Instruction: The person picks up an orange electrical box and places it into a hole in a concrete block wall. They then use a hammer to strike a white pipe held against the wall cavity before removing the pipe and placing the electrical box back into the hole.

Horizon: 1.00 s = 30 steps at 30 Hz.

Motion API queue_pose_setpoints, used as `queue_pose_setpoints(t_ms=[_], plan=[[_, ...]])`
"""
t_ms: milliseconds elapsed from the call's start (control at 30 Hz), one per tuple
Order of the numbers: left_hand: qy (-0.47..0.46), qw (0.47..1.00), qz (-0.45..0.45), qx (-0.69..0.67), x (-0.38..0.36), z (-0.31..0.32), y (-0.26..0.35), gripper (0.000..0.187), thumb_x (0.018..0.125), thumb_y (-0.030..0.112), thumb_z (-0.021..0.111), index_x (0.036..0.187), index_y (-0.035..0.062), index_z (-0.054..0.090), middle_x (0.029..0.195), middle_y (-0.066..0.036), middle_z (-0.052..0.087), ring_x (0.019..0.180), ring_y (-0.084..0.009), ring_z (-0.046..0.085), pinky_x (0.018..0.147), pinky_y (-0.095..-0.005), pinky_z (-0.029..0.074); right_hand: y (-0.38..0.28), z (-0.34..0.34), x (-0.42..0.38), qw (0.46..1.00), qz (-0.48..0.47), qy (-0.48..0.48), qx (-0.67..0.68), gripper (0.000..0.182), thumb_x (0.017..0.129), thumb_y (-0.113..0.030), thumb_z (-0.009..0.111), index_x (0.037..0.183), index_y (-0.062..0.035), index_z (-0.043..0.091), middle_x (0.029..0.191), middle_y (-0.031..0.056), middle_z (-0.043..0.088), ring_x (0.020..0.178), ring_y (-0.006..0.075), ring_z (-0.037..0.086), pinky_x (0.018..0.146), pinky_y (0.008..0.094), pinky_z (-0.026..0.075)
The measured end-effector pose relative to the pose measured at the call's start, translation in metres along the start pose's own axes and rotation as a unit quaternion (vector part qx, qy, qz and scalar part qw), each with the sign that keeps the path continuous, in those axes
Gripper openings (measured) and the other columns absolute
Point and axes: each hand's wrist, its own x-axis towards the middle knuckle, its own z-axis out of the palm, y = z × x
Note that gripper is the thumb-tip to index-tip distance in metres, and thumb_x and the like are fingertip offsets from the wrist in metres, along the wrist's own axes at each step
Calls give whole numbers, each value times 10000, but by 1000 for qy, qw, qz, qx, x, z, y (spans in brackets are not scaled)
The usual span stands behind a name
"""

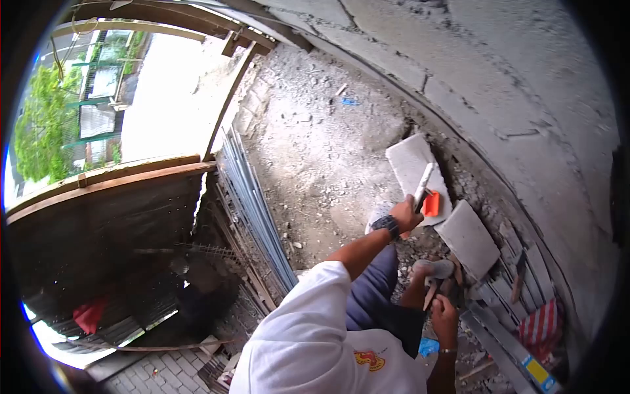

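My left hand point(405, 214), with a dark watch on its wrist, is closed around a long, pale grey stick-like tool point(425, 182). Just beside it, a bright orange piece point(431, 203) overlaps a pale flat block point(405, 156). My right hand point(445, 316) is closed on a thin brown strip point(430, 294) that looks like wood and points up toward my foot point(434, 268). Between my hands and the wall, a second pale block point(469, 238) lies tilted on the rubble.
A metal spirit level point(505, 351) with a yellow-and-blue label lies at lower right, near a red-striped bag point(542, 325). Long metal bars point(252, 200) lie at left. The rough wall point(518, 85) rises along the right. Blue plastic point(428, 347) lies near my right wrist.
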Motion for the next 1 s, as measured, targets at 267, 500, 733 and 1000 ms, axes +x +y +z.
queue_pose_setpoints(t_ms=[267, 500, 733, 1000], plan=[[142, 984, 60, 85, 131, 22, -53, 325, 808, 261, 548, 1032, 55, 434, 842, -240, 627, 778, -429, 610, 672, -519, 473, 49, 21, 17, 997, 58, 16, -41, 290, 900, -264, 565, 1024, -10, 628, 788, 202, 657, 764, 352, 657, 663, 403, 506], [175, 975, 24, 133, 179, 91, -102, 302, 838, 242, 530, 1043, 37, 446, 919, -241, 592, 869, -420, 597, 761, -511, 467, 120, 39, -11, 979, 194, -4, -59, 296, 893, -253, 565, 1072, -23, 616, 751, 155, 668, 693, 259, 670, 647, 357, 511], [120, 982, -25, 147, 191, 130, -121, 389, 801, 244, 580, 1092, 6, 480, 1068, -241, 535, 1016, -390, 553, 888, -448, 448, 148, 59, -9, 975, 224, -10, -11, 301, 890, -252, 597, 1062, -6, 611, 725, 168, 640, 704, 323, 649, 632, 377, 499], [195, 950, 138, 199, 167, 133, -86, 559, 790, 454, 640, 1117, 16, 519, 1043, -199, 568, 1016, -361, 556, 840, -437, 458, 143, 58, -1, 974, 225, 13, 34, 304, 890, -246, 592, 1065, 1, 610, 881, 199, 663, 812, 336, 655, 710, 382, 510]])
